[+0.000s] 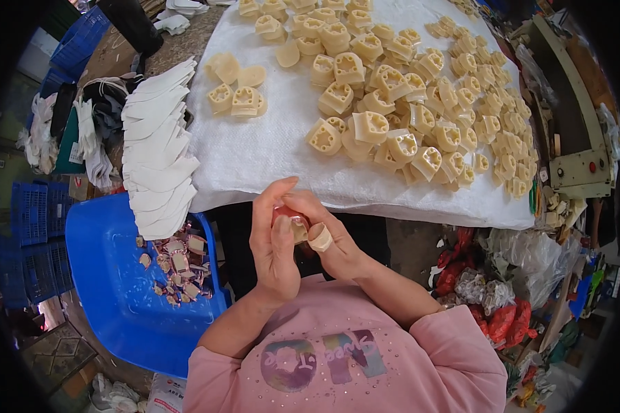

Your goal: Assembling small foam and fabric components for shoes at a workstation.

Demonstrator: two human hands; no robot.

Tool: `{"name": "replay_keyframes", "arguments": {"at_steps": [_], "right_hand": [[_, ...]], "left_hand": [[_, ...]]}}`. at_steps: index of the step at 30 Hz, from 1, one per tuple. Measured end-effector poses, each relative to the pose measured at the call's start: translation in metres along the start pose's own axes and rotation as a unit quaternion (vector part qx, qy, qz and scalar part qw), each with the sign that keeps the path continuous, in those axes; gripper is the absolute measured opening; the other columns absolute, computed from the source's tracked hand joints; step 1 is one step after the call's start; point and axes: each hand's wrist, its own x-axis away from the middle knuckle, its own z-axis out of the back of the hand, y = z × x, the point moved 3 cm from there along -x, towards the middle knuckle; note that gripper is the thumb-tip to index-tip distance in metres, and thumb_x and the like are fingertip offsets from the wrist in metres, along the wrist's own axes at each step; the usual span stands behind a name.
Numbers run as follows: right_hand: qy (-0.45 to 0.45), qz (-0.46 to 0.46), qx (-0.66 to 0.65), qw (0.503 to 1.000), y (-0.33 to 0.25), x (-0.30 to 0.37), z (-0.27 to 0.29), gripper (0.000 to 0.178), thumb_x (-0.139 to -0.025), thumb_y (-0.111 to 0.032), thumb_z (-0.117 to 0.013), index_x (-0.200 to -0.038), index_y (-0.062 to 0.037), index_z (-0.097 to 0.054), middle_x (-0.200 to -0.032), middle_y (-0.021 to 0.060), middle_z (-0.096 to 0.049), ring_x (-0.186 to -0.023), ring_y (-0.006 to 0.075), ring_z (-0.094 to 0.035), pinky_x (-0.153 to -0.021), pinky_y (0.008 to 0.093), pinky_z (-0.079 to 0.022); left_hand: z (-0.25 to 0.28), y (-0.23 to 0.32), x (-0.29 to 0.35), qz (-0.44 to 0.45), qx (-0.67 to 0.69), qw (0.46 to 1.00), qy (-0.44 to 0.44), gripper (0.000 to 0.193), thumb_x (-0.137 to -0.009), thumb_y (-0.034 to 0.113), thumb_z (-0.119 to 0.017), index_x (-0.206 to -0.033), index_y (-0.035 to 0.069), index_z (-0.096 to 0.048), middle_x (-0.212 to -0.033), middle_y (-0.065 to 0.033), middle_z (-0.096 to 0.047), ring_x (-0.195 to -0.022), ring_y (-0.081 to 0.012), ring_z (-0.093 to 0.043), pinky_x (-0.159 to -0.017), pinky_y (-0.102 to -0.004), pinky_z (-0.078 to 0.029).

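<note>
My left hand [273,241] and my right hand [331,230] meet in front of my chest, just off the near edge of the covered table. Between them they grip a small cream plastic block, shaped like a shoe heel [299,231], with shiny red material around it. My fingers hide much of it. A pale band [319,237] wraps one finger of my right hand. Beyond my hands, many cream heel blocks with holes in their faces [370,127] lie heaped on the white woven sheet [255,162]. A few more heel blocks [246,101] sit apart at the left.
Overlapping white cut pieces [155,148] hang over the table's left edge. Below them, a blue tub [110,275] holds several shiny pinkish pieces [180,263]. Blue crates [31,213] stand at far left. On the right are a beige machine [580,168] and plastic bags [510,320].
</note>
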Motion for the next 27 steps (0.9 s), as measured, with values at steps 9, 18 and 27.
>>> {"name": "replay_keyframes", "arguments": {"at_steps": [9, 18, 27], "right_hand": [[0.066, 0.108, 0.161, 0.979, -0.007, -0.007, -0.004, 0.033, -0.090, -0.011, -0.043, -0.120, -0.0026, -0.050, -0.104, 0.0137, -0.053, -0.093, 0.0270, -0.054, -0.083, 0.0332, -0.042], [0.055, -0.032, 0.106, 0.992, -0.010, -0.011, 0.009, 0.040, -0.097, -0.031, -0.041, -0.124, -0.0031, -0.047, -0.097, 0.0122, -0.054, -0.088, 0.0230, -0.054, -0.076, 0.0324, -0.044], [0.004, -0.113, 0.341, 0.933, -0.033, -0.027, 0.018, 0.030, -0.080, -0.028, -0.066, -0.092, -0.0007, -0.060, -0.072, 0.0080, -0.056, -0.063, 0.0216, -0.057, -0.058, 0.0310, -0.045]], "left_hand": [[-0.003, -0.015, 0.012, 0.021, 0.046, 0.998, 0.042, 0.037, -0.094, 0.015, -0.037, -0.128, 0.001, -0.036, -0.109, -0.0075, -0.047, -0.093, -0.0114, -0.046, -0.083, -0.0259, -0.038], [0.007, -0.020, 0.003, 0.170, 0.331, 0.928, -0.033, 0.066, -0.094, 0.056, -0.020, -0.140, 0.009, -0.022, -0.112, -0.0101, -0.052, -0.099, -0.0169, -0.053, -0.086, -0.0335, -0.043], [0.016, -0.008, -0.001, -0.099, -0.158, 0.978, -0.095, 0.086, -0.091, 0.055, -0.037, -0.134, -0.016, -0.015, -0.106, -0.0221, -0.051, -0.086, -0.0276, -0.056, -0.078, -0.0346, -0.045]]}}
